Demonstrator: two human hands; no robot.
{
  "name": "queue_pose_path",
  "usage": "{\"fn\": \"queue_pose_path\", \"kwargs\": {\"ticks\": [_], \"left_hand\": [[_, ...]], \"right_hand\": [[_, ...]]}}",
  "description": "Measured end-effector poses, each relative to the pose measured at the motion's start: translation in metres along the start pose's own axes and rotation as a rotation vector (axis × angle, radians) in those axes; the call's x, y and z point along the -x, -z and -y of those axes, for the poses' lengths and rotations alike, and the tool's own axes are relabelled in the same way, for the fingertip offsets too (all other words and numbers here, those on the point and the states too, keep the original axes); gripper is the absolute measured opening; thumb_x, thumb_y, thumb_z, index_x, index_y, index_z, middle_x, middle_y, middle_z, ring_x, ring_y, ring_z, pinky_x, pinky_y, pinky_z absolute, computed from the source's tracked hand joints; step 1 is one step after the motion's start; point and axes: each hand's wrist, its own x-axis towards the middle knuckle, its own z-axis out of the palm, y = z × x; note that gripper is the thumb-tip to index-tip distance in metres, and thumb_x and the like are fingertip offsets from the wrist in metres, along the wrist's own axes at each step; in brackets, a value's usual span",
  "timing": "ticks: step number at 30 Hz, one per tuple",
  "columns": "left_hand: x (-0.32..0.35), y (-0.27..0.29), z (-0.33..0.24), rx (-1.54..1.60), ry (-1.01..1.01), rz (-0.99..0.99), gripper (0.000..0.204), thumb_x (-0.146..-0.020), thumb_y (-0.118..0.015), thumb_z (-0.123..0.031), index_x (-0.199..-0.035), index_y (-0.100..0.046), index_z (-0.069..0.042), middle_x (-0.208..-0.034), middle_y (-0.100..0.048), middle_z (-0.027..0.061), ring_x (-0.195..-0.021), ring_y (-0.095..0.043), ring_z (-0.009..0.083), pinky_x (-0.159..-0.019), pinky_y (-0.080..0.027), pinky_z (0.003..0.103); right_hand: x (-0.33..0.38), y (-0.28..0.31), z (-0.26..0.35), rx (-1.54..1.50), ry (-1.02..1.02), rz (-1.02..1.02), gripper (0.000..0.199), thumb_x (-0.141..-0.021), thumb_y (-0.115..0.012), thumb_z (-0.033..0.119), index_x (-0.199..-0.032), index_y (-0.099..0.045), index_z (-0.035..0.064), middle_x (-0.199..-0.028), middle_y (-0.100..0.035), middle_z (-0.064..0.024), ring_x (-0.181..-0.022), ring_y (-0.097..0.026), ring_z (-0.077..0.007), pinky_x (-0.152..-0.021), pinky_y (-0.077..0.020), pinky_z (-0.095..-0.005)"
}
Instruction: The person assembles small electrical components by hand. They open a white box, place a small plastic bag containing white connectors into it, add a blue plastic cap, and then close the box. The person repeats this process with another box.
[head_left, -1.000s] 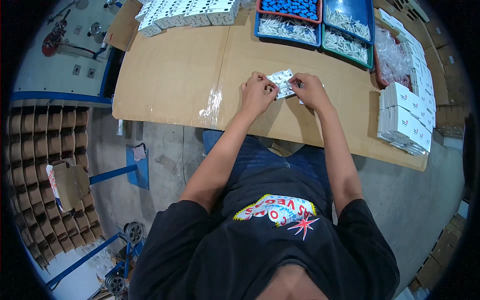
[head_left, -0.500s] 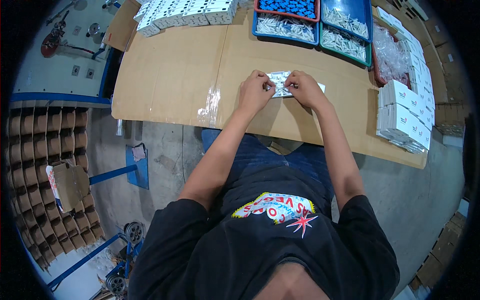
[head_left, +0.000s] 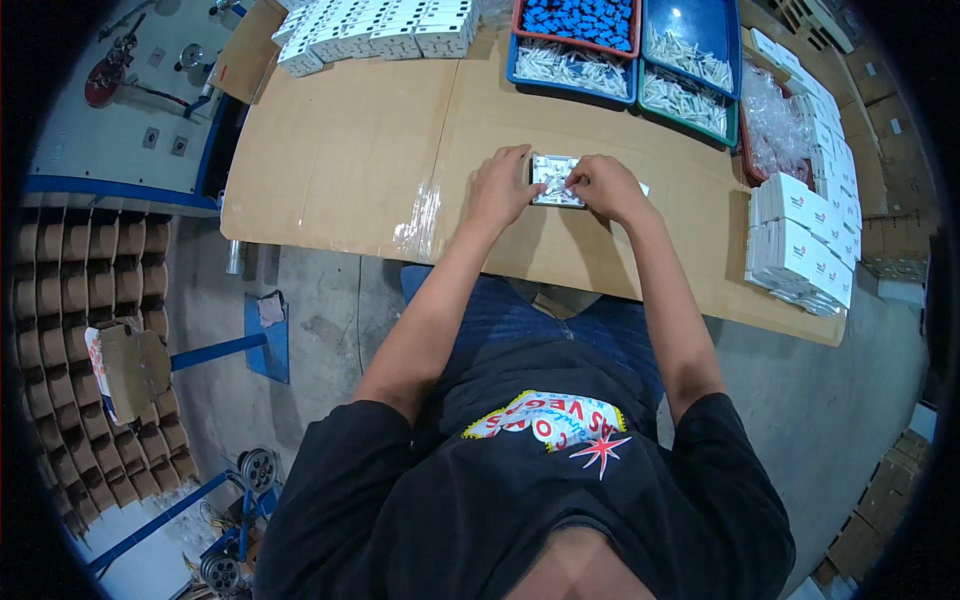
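My left hand (head_left: 503, 185): wide, thumb at left edge of case (head_left: 553, 168) | My right hand (head_left: 608, 187): fingertips over case, whether gripping I cannot tell | Case: on surface (head_left: 340, 165)

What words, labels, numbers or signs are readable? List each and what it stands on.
Dark T-shirt: red and blue lettering on a white panel, beside a red star; wording not copied.
Stacked white pieces, right: print too small to read.
White blocks, top left: dark marks too small to read.

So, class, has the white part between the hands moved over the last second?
Yes: the white part has turned clockwise, judged against the cardboard tabletop.
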Motion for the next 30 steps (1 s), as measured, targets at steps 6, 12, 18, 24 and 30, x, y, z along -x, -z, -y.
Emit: {"fn": "queue_pose_path", "kwargs": {"ticks": [6,12,18,24,30], "left_hand": [[0.005,-0.007,0.016,-0.030,-0.036,-0.043,0.054,-0.083,-0.079,-0.034,-0.132,-0.067,-0.014,-0.139,-0.059,0.0039,-0.119,-0.059,0.0253,-0.107,-0.036,0.045],[0.007,-0.011,0.004,-0.071,0.028,-0.064,0.054,-0.080,-0.079,-0.034,-0.129,-0.068,-0.016,-0.138,-0.058,0.0028,-0.128,-0.054,0.0252,-0.108,-0.035,0.045],[0.008,-0.013,0.004,-0.057,0.009,-0.102,0.052,-0.075,-0.081,-0.033,-0.124,-0.069,-0.017,-0.134,-0.059,0.0023,-0.127,-0.054,0.0266,-0.107,-0.036,0.047],[0.008,-0.009,-0.008,-0.085,0.020,-0.094,0.055,-0.075,-0.081,-0.031,-0.125,-0.066,-0.017,-0.133,-0.058,0.0034,-0.126,-0.054,0.0279,-0.107,-0.036,0.048],[0.011,0.006,0.008,-0.033,-0.146,-0.006,0.082,-0.073,-0.086,-0.046,-0.142,-0.057,-0.014,-0.140,-0.054,0.0086,-0.133,-0.049,0.0320,-0.111,-0.035,0.049]], "right_hand": [[0.006,-0.013,-0.012,-0.014,0.143,-0.131,0.013,-0.083,-0.072,0.011,-0.093,-0.079,0.0073,-0.098,-0.073,-0.0157,-0.096,-0.070,-0.0345,-0.088,-0.0543,-0.0435],[0.010,-0.012,-0.004,-0.005,0.061,-0.092,0.014,-0.082,-0.071,0.010,-0.093,-0.079,0.0081,-0.099,-0.072,-0.0145,-0.097,-0.069,-0.0341,-0.089,-0.0541,-0.0437],[0.009,-0.009,-0.001,0.014,0.076,-0.058,0.014,-0.082,-0.070,0.011,-0.092,-0.079,0.0098,-0.099,-0.073,-0.0145,-0.096,-0.070,-0.0344,-0.087,-0.0546,-0.0444],[0.012,-0.009,-0.001,0.053,0.085,-0.077,0.015,-0.080,-0.071,0.012,-0.093,-0.077,0.0100,-0.095,-0.074,-0.0142,-0.093,-0.071,-0.0349,-0.085,-0.0550,-0.0452],[0.020,-0.007,-0.006,-0.018,0.192,-0.121,0.015,-0.087,-0.071,0.015,-0.097,-0.077,0.0067,-0.099,-0.068,-0.0148,-0.090,-0.068,-0.0359,-0.083,-0.0550,-0.0445]]}}
